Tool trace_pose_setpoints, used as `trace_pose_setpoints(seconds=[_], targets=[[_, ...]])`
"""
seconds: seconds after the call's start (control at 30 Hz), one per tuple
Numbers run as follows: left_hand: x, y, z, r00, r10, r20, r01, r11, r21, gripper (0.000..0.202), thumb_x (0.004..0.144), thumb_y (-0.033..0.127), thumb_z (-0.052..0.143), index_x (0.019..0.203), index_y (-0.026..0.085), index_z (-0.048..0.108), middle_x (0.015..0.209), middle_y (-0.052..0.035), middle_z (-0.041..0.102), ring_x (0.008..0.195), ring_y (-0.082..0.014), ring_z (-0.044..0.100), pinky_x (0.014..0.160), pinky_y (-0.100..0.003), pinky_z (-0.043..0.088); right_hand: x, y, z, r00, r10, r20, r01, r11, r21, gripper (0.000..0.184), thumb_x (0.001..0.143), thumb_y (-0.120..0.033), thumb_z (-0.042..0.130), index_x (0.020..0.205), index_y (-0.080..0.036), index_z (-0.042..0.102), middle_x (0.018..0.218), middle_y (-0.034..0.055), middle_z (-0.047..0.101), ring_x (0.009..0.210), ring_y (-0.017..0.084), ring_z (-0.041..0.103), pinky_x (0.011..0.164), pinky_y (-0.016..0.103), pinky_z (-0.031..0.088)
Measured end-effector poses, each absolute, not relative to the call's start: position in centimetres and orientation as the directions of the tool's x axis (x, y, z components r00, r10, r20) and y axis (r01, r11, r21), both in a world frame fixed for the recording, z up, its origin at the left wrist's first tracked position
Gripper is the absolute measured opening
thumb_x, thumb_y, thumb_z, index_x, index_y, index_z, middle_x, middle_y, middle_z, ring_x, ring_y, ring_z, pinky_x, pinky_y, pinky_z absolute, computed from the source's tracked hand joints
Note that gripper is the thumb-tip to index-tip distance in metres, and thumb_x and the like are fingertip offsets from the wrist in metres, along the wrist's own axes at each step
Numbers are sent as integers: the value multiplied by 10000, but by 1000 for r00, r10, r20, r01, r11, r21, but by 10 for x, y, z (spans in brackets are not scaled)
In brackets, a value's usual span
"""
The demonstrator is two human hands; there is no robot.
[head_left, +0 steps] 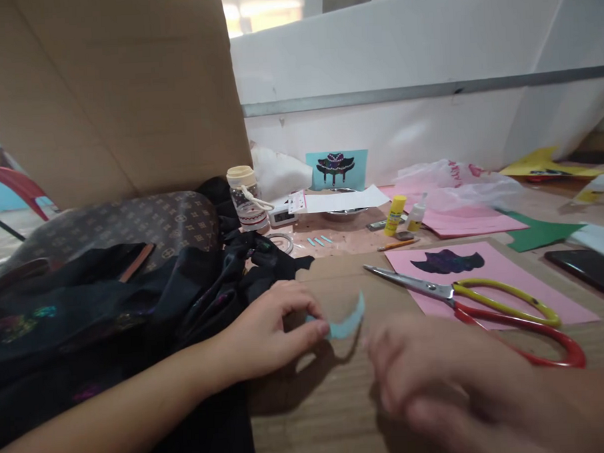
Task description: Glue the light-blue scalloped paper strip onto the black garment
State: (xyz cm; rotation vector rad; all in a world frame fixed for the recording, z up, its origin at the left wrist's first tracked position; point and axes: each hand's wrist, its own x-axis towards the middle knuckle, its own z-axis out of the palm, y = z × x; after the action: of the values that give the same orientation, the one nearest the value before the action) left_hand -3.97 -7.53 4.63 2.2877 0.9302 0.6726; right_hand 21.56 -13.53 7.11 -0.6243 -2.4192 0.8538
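Between thumb and fingers, my left hand point(281, 327) pinches a curved strip of light blue paper point(349, 323), its free end curling up to the right. My right hand point(428, 368) is smeared by motion just right of the strip, so its fingers cannot be made out. Scissors point(452, 293) with one yellow and one red handle lie beyond my right hand, partly across a pink paper sheet point(514, 280). On that sheet rests a black glittery cutout point(448, 261). The cardboard point(311, 426) lies under both hands.
A yellow glue stick point(395, 216), a small white bottle point(417, 213) and a pencil point(395, 246) stand or lie farther back. Several small blue strips point(320, 241) are nearby. Behind them a blue card point(358, 167) leans upright. Dark cloth point(185, 292) borders the left; a phone point(592, 274) lies right.
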Motion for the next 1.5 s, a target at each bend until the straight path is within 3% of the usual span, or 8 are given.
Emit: trace_pose_setpoints(seconds=[0.1,0.2,0.33,0.7,0.9,1.13,1.37,1.5], targets=[[-37,-80,45,645,732,218,456,-599,658,187,927,348,606,809,244,708,874,-23,741,886,-205,655,870,-337,509,219,-108,64,-601,676,425,377,709,-596,257,949,-347,634,1195,-274,621,1162,94,740,1087,254,695,941,403,563],[-37,-76,34,584,779,227,552,-587,593,149,904,294,619,787,238,694,876,-26,719,898,-223,623,865,-382,471,215,-89,49,-565,782,264,488,575,-656,468,907,-423,662,1319,-217,578,1072,89,747,988,248,711,888,397,575],[-35,-76,22,555,801,224,643,-584,494,127,846,245,650,722,216,658,867,-40,675,900,-248,576,822,-403,426,209,-79,33,-538,838,89,640,474,-605,424,912,-253,589,1329,-175,607,972,79,738,863,216,699,793,359,568],[-80,-47,73,390,844,368,869,-470,155,308,997,417,464,1054,199,674,1089,-88,708,1036,-278,640,935,-397,462,210,-80,26,-606,722,333,555,684,-474,205,1007,-257,506,1114,-173,660,1043,112,689,961,225,656,848,371,536],[-115,-25,76,421,904,75,907,-422,4,528,856,569,694,1197,167,725,1147,-132,766,1025,-351,716,861,-400,527,212,-84,26,-647,629,430,485,775,-404,194,1004,-217,513,1127,-184,659,1075,112,687,994,220,649,866,362,529],[-94,-56,73,478,878,-24,867,-476,-147,175,929,195,590,971,168,757,976,-121,765,940,-320,728,818,-393,531,207,-96,27,-870,335,363,262,936,-237,259,992,-210,569,1221,-164,681,1132,105,752,1093,236,651,962,363,509],[-90,-101,80,545,831,-113,819,-556,-140,231,974,300,565,825,262,737,805,-28,755,743,-271,733,676,-363,519,208,-92,28,-800,375,469,294,926,-239,204,1016,-182,515,1037,-206,716,863,60,740,856,201,667,933,385,512],[-100,-68,90,405,914,16,907,-399,-135,217,1000,317,556,1067,234,745,976,-69,785,908,-307,748,805,-413,555,207,-92,23,-789,377,485,294,925,-240,194,1011,-173,524,1033,-214,712,857,59,722,858,207,657,881,376,514]])
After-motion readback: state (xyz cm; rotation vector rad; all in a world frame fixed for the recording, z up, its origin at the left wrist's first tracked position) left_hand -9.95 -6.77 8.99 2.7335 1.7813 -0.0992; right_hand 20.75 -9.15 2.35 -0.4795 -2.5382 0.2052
